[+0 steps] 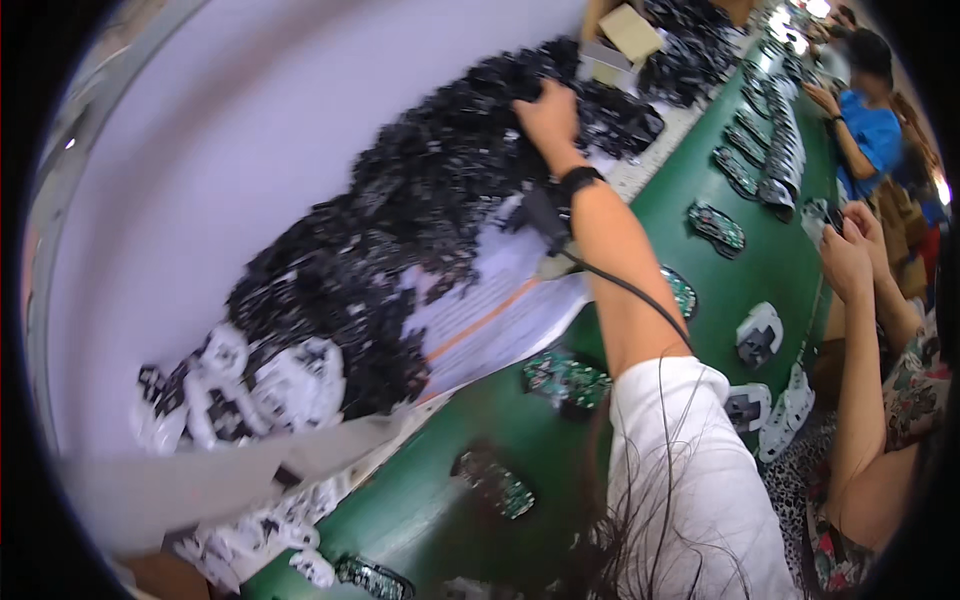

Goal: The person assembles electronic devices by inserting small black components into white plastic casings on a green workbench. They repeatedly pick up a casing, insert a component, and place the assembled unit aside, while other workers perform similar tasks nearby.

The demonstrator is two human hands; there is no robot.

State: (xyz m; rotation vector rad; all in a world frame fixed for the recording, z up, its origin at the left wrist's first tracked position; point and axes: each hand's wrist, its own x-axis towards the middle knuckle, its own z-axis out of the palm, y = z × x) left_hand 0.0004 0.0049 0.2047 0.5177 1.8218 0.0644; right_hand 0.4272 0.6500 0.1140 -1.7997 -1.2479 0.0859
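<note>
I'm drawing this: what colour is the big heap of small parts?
The big, shiny heap is black, seen best in the head view.

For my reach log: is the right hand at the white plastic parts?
No, the right hand is at the pile of black parts.

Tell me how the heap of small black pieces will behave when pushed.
The heap of small black pieces will probably spread and slide rather than move as one block, since it looks like many loose, separate bits. Each bit is likely light, being small and thin. The glossy highlights hint at smooth surfaces that may be slippery.
</note>
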